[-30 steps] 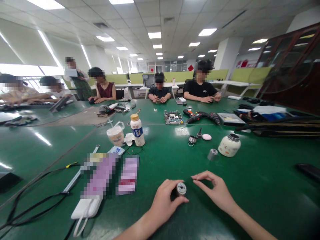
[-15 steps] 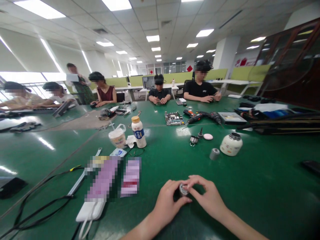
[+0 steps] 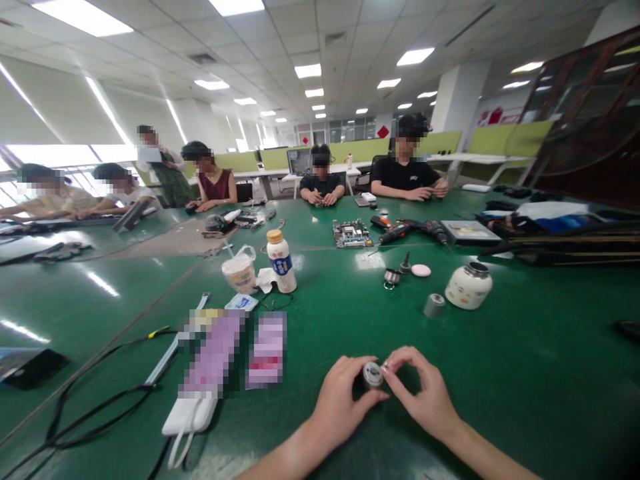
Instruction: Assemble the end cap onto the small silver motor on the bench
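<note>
My left hand (image 3: 345, 392) is curled around a small silver metal cylinder (image 3: 373, 375), whose round end faces up. Close to the cylinder's right side, my right hand (image 3: 419, 385) pinches thumb and fingertips together on a tiny shiny piece (image 3: 387, 366), too small to name. Farther out on the green table stands another silver cylinder (image 3: 434, 305). Beside it is a squat cream jar (image 3: 469, 287) with a bare metal neck. Behind these lie a small steel cup-like part (image 3: 391, 277), a dark stemmed part (image 3: 405, 263) and a pale pink disc (image 3: 421, 270).
Left of my hands are a white power bank (image 3: 190, 415), blurred purple slips (image 3: 267, 350) and black straps (image 3: 90, 413). A milk bottle (image 3: 281, 263) and a drink cup (image 3: 239, 272) stand behind. A circuit board (image 3: 351, 233) and power drills (image 3: 395, 233) lie farther off; several people sit around.
My right fingertips have drawn off the cylinder's top to its right, with a tiny shiny piece now showing between them. The cylinder's end face is uncovered. The view has shifted slightly.
</note>
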The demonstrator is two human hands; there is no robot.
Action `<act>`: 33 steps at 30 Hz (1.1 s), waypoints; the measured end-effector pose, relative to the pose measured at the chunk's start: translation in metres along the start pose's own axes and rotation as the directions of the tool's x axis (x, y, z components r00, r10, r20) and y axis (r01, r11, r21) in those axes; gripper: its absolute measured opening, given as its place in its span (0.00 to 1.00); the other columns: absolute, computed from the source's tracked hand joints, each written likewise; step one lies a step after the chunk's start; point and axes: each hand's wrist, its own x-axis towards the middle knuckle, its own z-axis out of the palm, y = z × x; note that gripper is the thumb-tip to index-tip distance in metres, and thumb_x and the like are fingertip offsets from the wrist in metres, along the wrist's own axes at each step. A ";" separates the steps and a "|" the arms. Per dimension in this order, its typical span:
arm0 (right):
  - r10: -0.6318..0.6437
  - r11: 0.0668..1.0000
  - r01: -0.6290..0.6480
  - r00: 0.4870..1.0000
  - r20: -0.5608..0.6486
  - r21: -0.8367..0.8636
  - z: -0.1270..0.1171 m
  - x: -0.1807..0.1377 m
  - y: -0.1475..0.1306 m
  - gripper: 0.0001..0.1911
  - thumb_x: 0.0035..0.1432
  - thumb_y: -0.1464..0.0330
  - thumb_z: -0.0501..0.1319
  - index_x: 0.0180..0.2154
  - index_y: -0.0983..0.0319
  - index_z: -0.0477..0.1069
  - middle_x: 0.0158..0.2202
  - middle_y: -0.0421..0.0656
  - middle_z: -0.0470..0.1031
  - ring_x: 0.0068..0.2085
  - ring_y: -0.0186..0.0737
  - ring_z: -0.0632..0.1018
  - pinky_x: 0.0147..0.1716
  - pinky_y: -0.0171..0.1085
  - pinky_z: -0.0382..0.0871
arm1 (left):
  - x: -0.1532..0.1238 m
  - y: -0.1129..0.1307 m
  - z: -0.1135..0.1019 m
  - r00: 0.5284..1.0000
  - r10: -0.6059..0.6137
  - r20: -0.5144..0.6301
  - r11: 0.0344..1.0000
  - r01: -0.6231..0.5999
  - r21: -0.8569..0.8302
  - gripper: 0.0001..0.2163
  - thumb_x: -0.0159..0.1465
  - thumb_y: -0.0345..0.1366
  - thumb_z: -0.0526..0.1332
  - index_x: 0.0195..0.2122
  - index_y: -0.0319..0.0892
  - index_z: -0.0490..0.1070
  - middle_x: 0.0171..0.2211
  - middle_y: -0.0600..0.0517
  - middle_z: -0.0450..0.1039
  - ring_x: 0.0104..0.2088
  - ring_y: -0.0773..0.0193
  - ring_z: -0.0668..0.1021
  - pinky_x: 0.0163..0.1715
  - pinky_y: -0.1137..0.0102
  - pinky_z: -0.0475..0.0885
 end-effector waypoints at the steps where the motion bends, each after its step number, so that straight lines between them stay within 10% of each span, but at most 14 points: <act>1: 0.014 1.000 -0.015 1.000 0.020 0.016 -0.001 -0.002 0.002 0.01 0.59 0.69 0.58 0.36 0.58 0.68 0.31 0.43 0.74 0.35 0.42 0.77 0.36 0.41 0.73 | -0.001 0.000 0.000 1.000 -0.004 -0.012 1.000 0.004 -0.010 0.26 0.55 0.37 0.71 0.54 0.47 0.68 0.45 0.49 0.76 0.43 0.57 0.76 0.44 0.64 0.71; 9: 0.046 0.999 -0.033 0.903 0.428 -0.040 -0.001 -0.006 0.000 0.23 0.57 0.71 0.60 0.54 0.59 0.65 0.52 0.49 0.71 0.53 0.49 0.71 0.55 0.50 0.65 | -0.003 0.008 -0.008 0.984 0.124 -0.127 0.990 -0.132 -0.058 0.12 0.63 0.31 0.61 0.47 0.47 0.73 0.48 0.47 0.69 0.50 0.56 0.72 0.50 0.61 0.69; 33: 0.103 0.993 -0.065 0.879 0.466 -0.097 0.001 -0.001 -0.006 0.16 0.64 0.61 0.59 0.52 0.56 0.69 0.48 0.45 0.75 0.48 0.46 0.73 0.50 0.44 0.67 | 0.004 0.007 -0.008 0.954 0.112 -0.277 0.992 -0.091 0.088 0.02 0.60 0.34 0.67 0.34 0.48 0.79 0.36 0.49 0.76 0.45 0.53 0.70 0.47 0.56 0.67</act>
